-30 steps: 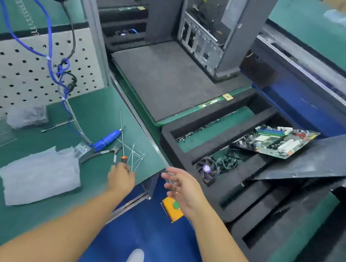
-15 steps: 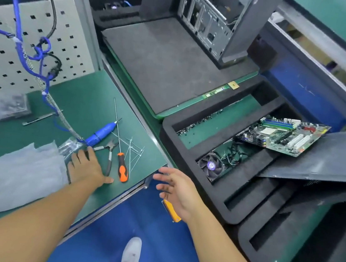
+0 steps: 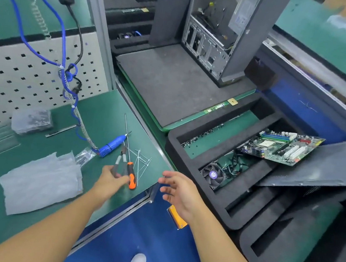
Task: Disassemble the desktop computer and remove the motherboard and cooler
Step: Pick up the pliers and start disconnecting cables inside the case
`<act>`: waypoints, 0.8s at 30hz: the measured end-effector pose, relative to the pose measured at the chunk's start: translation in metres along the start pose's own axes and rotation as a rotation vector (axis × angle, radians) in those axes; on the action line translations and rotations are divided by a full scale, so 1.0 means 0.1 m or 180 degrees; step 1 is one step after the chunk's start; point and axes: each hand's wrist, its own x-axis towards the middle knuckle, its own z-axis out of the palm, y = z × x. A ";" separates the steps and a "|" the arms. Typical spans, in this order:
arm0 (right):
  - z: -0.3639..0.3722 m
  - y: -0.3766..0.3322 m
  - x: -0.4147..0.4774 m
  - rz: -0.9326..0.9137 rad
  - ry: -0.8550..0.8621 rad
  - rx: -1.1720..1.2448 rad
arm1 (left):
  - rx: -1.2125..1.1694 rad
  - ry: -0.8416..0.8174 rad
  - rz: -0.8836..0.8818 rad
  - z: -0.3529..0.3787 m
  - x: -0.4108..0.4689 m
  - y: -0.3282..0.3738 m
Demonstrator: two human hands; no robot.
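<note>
The opened grey computer case (image 3: 221, 32) stands upright on a dark mat (image 3: 173, 87) at the back. A green motherboard (image 3: 281, 147) lies tilted across a black foam tray (image 3: 173, 139) on the right. The cooler fan (image 3: 213, 175) sits in a tray compartment below it, wires beside it. My left hand (image 3: 108, 179) is on the green bench and grips the handles of grey pliers (image 3: 120, 159); an orange-handled screwdriver (image 3: 131, 179) lies against my thumb. My right hand (image 3: 179, 193) hovers past the bench corner, fingers spread, holding nothing.
A dark case side panel (image 3: 327, 165) leans over the tray's right side. A blue electric screwdriver (image 3: 112, 145) on a coiled cable, white cable ties (image 3: 143, 162) and clear plastic bags (image 3: 39, 182) lie on the bench. A yellow block (image 3: 176, 218) sits under my right wrist.
My left hand let go of the orange screwdriver on the bench, rested flat beside the pliers, then took hold of their handles. My right hand stayed open nearby.
</note>
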 end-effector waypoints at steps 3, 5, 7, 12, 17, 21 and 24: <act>-0.04 -0.07 -0.13 -0.0117 -0.0038 -0.0002 | -0.0929 -0.0923 0.0231 0.25 -0.42 0.28; -0.14 -0.14 -0.26 -0.0115 -0.0094 0.0019 | -0.1197 -0.1489 0.0388 0.48 -0.67 0.54; -0.28 -0.23 -0.41 -0.0087 -0.0262 0.0095 | -0.1201 -0.2031 0.0612 0.76 -0.88 0.78; -0.95 -0.46 -0.96 -0.0573 -0.0300 0.0673 | -0.0322 -0.3267 0.1069 1.59 -1.31 1.24; -1.79 -0.56 -1.67 -0.1381 0.0447 0.1198 | 0.0759 -0.3426 0.2201 2.59 -1.97 1.55; -2.49 -0.48 -2.32 -0.1821 0.0866 0.1865 | 0.1343 -0.3246 0.3051 3.43 -2.67 1.61; -3.06 -0.32 -2.88 -0.2246 0.1127 0.2023 | 0.1161 -0.3362 0.3178 3.99 -3.23 1.56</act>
